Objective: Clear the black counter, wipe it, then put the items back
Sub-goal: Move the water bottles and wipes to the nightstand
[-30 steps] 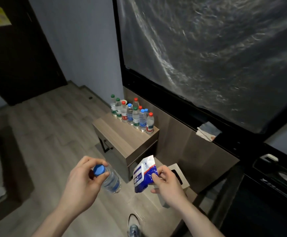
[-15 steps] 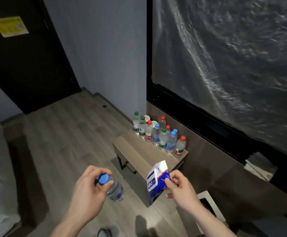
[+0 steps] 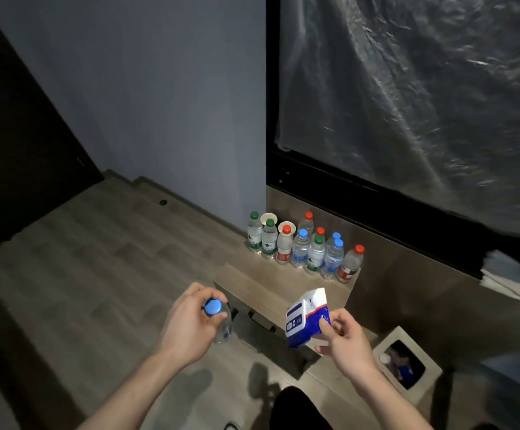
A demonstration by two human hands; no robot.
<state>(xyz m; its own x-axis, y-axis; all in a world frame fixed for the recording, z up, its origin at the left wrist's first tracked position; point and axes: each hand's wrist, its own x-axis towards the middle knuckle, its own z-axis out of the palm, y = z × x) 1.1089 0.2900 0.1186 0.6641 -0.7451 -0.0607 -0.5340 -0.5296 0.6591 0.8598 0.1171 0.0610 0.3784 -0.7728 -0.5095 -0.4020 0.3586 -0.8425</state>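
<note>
My left hand point(image 3: 187, 324) is wrapped around the neck of a blue-capped water bottle point(image 3: 218, 318), fingers curled just under the cap; my right hand point(image 3: 344, 339) pinches a blue-and-white tissue pack point(image 3: 303, 316) by its lower corner, thumb on top. Both are in the air over the near edge of the wooden side table point(image 3: 261, 290), where a cluster of bottles point(image 3: 305, 246) already crowds the back by the wall. I'd put the bottle down upright on the bare front strip, apart from that cluster so nothing topples, then lay the pack flat beside it. The bottle's body is blurred, so I can't judge how full it is.
</note>
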